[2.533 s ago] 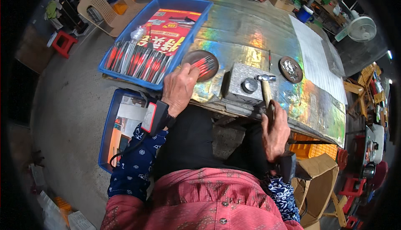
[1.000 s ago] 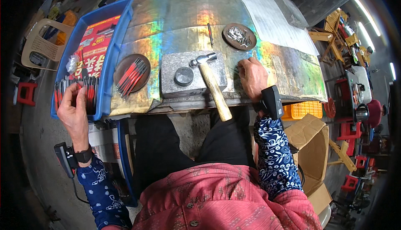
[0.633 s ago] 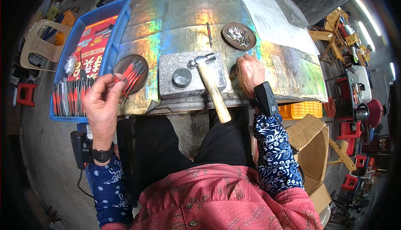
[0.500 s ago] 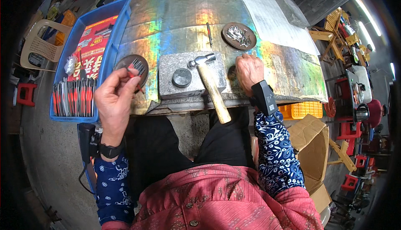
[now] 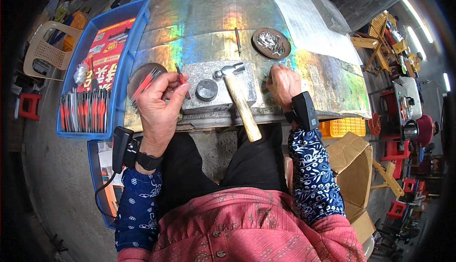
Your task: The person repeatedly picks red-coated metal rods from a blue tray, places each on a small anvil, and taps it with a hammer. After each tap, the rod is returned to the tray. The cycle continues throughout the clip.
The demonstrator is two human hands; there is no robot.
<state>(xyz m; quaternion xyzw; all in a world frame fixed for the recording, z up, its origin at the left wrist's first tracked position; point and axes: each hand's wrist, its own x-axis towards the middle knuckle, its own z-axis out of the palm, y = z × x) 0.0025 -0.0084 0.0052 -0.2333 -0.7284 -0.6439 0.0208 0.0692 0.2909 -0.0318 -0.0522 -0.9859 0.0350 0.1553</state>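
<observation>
My left hand [image 5: 161, 105] pinches a slim red-and-black stick [image 5: 182, 80] upright between thumb and forefinger, just left of the grey block [image 5: 192, 69]. A bundle of similar red sticks [image 5: 148, 82] sticks out from its other fingers, over a brown round dish [image 5: 135, 73]. On the block lie a ball-peen hammer [image 5: 241, 102], its wooden handle jutting past the near edge, and a short dark cylinder [image 5: 206, 90]. My right hand [image 5: 285, 86] rests at the block's right side with curled fingers; whatever they hold is hidden.
A second dish [image 5: 259, 48] bears small silvery pieces, with one red-and-black stick [image 5: 238, 41] beside it. At left stands a blue crate [image 5: 108, 114] with many upright sticks [image 5: 84, 112]. White sheets [image 5: 304, 17] cover the far right. A cardboard box [image 5: 349, 167] stands below the table.
My left hand has moved right from above the dish to the block's left edge. A single stick now shows between its thumb and forefinger. The right hand has barely shifted.
</observation>
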